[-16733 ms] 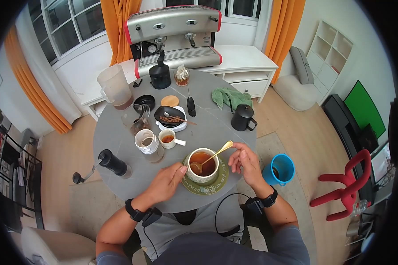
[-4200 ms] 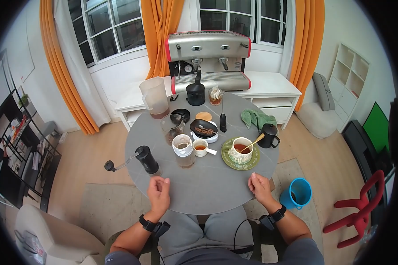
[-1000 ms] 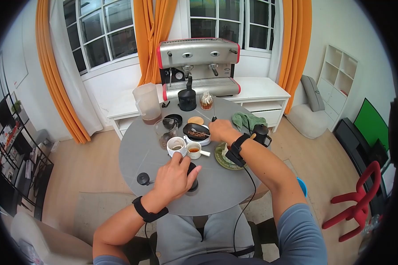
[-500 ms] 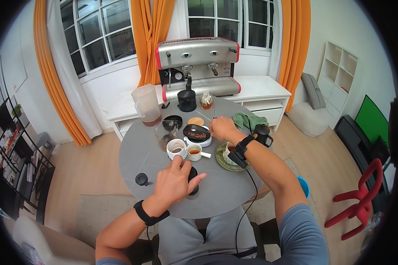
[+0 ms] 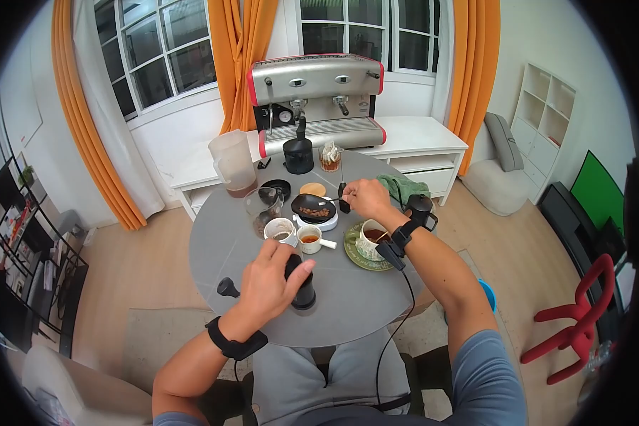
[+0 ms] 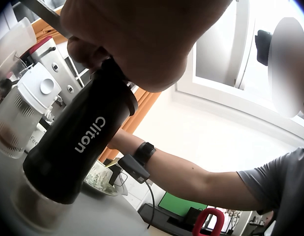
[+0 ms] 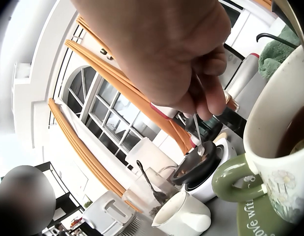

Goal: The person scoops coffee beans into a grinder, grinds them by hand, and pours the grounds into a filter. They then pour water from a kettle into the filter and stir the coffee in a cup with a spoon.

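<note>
My left hand [image 5: 268, 280] grips the top of the black hand grinder [image 5: 304, 292], which stands upright near the table's front. In the left wrist view, the curled fingers of this hand [image 6: 137, 34] are at the top of the grinder [image 6: 78, 142], its metal crank arm running off at upper left. My right hand [image 5: 368, 199] pinches a small spoon [image 5: 326, 203] over the black dish [image 5: 312, 211] of coffee beans, on a white scale [image 5: 317, 224]. The right wrist view shows this hand [image 7: 176, 59] above, the spoon [image 7: 198, 140] pointing down to the dish [image 7: 196, 164].
A white container [image 5: 280, 229] and a small handled cup [image 5: 309, 240] stand between the grinder and scale. The patterned cup of tea [image 5: 368, 245] sits on a green saucer [image 5: 358, 261] below my right wrist. A black kettle [image 5: 419, 206] and green cloth [image 5: 403, 187] lie right.
My right hand has risen slightly and shifted right, and the spoon now shows above the dish. My left hand stays at the grinder, which has shifted slightly left.
</note>
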`<act>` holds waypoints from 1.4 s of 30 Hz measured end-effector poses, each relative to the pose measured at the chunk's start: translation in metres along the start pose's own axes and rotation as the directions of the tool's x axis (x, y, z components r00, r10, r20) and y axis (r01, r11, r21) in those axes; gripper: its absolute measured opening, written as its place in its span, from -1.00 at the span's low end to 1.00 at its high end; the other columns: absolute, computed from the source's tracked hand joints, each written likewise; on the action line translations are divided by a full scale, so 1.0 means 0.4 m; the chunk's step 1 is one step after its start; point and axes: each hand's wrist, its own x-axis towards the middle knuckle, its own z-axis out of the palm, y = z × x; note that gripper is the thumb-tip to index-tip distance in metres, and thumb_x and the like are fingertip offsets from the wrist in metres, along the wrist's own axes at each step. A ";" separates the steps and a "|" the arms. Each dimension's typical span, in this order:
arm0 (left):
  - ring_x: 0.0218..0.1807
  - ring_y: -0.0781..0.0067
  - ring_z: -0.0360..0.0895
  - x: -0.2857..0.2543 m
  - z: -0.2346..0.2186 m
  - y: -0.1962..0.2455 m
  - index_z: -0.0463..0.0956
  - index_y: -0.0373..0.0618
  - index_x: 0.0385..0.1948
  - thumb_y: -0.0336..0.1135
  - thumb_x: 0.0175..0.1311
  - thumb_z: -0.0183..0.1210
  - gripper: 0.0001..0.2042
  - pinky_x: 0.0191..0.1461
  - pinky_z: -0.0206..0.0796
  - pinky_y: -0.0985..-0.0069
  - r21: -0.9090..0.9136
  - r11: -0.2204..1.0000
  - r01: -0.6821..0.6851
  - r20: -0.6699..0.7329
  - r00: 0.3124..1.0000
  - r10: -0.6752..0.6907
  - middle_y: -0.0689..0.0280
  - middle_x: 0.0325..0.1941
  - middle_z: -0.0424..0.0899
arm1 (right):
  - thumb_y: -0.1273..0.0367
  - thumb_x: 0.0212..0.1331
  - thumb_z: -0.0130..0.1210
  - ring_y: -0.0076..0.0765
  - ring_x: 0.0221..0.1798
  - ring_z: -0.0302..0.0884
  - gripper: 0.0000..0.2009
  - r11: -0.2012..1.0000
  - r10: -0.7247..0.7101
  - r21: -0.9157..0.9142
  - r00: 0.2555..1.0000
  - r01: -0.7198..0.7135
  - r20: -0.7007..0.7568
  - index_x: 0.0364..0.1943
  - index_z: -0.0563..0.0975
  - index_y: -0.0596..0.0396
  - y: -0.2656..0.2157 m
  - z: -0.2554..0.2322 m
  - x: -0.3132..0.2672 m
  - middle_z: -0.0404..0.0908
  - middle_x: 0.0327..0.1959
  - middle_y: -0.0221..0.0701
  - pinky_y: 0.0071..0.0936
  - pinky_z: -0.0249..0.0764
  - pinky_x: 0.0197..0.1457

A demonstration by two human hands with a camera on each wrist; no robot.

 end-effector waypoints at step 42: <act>-0.27 0.07 0.53 0.006 -0.005 -0.067 0.54 -0.28 -0.20 -0.18 0.48 0.12 -0.72 -0.15 0.38 0.31 -0.240 0.971 -0.002 -0.161 0.986 -0.038 0.07 -0.24 0.55 | 0.39 0.34 0.19 -0.50 -0.54 0.64 -0.84 0.735 -0.306 0.625 0.951 0.264 -0.043 -0.11 0.68 0.13 -0.144 -0.181 -0.336 0.73 -0.47 -0.38 -0.54 0.52 -0.44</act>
